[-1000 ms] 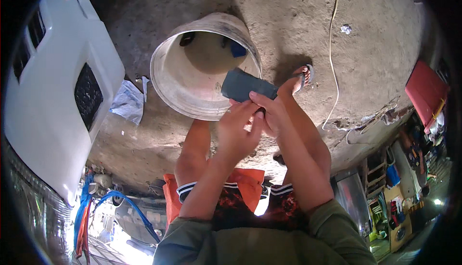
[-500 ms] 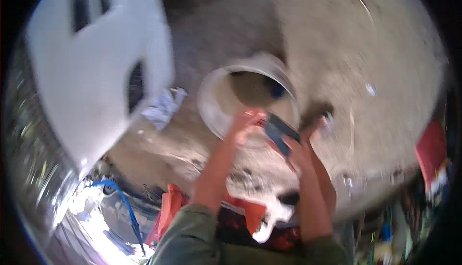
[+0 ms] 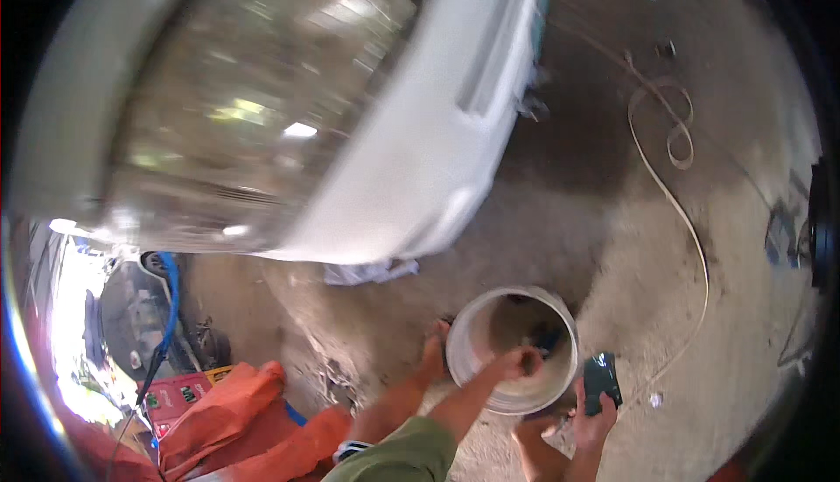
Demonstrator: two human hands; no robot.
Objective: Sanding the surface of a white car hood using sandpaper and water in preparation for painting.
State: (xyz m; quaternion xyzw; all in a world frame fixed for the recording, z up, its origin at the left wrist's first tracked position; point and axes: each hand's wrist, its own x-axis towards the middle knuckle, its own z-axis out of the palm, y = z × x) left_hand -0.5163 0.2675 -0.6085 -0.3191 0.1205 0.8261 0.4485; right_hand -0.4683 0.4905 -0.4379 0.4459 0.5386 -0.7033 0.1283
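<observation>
My left hand (image 3: 523,362) reaches over the mouth of a white plastic bucket (image 3: 458,346), fingers curled; whatever they may hold is too small to make out. Inside the bucket are murky water and some dark and blue items (image 3: 547,336), partly hidden by that hand. To the right of the bucket, my right hand (image 3: 593,415) grips a dark, glossy rectangular pad (image 3: 602,377), held upright in the view, thumb and fingers on its edges.
A white vehicle body (image 3: 411,123) with a large glossy lens fills the upper left. A crumpled sheet (image 3: 367,272) lies beneath it. A pale cord (image 3: 704,254) runs across the floor at right. Orange cloth (image 3: 223,421) and a blue hose (image 3: 172,298) are at lower left.
My view has swung toward the vehicle, which now looms at upper left. My hands have parted: the left moved to the bucket's mouth, the right carried the pad to the right of it.
</observation>
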